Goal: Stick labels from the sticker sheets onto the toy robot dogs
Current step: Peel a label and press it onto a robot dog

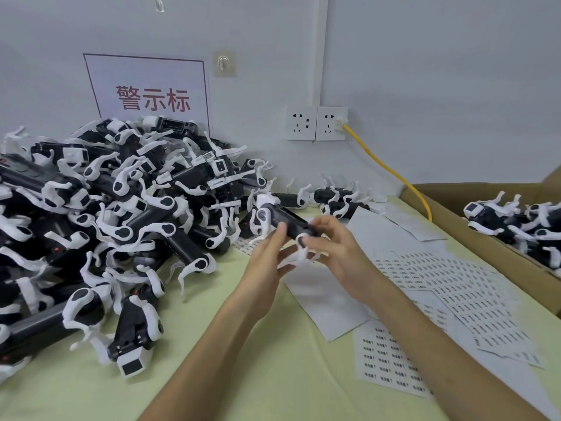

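Observation:
A black and white toy robot dog is held above the table between both hands. My left hand grips it from below and the left, thumb on its black body. From the right, my right hand holds its rear end, fingers curled round a white leg. Sticker sheets printed with rows of small labels lie on the table to the right, under my right forearm. A second label sheet lies nearer to me.
A big heap of toy robot dogs fills the left side of the green table. At the right stands a cardboard box with more dogs. Blank backing sheets lie in the middle. A yellow cable runs from the wall sockets.

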`<action>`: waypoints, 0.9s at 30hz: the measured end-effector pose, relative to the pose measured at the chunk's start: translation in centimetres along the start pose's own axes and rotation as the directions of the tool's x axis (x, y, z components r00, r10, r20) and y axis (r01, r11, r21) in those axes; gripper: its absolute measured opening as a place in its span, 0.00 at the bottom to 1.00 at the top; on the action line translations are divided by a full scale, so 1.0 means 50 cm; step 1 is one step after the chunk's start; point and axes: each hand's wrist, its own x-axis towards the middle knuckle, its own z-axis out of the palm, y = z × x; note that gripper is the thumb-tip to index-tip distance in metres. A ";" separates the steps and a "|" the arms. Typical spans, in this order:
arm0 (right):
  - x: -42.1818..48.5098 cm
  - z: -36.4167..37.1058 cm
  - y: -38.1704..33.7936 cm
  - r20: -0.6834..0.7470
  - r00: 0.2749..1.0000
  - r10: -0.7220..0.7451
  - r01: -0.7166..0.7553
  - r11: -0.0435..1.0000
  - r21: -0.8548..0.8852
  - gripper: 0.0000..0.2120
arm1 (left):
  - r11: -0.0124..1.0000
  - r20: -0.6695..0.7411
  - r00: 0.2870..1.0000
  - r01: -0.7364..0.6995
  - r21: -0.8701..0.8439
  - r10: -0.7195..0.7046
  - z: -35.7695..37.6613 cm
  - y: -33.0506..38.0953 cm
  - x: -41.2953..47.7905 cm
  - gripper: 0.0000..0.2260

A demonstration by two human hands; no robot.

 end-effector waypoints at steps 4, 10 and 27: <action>-0.006 0.017 0.011 0.045 0.999 -0.029 0.031 0.998 -0.048 0.13 | 0.998 -0.091 0.995 -0.051 -0.041 0.047 -0.020 0.002 0.005 0.22; 0.000 0.000 0.006 -0.049 0.996 -0.077 0.068 0.982 -0.175 0.15 | 0.993 -0.012 0.996 -0.086 0.080 0.087 -0.003 0.005 -0.005 0.17; -0.003 0.000 0.008 -0.098 0.994 -0.051 0.027 0.973 -0.231 0.27 | 0.935 0.110 0.978 -0.202 0.292 0.177 -0.005 -0.005 -0.001 0.07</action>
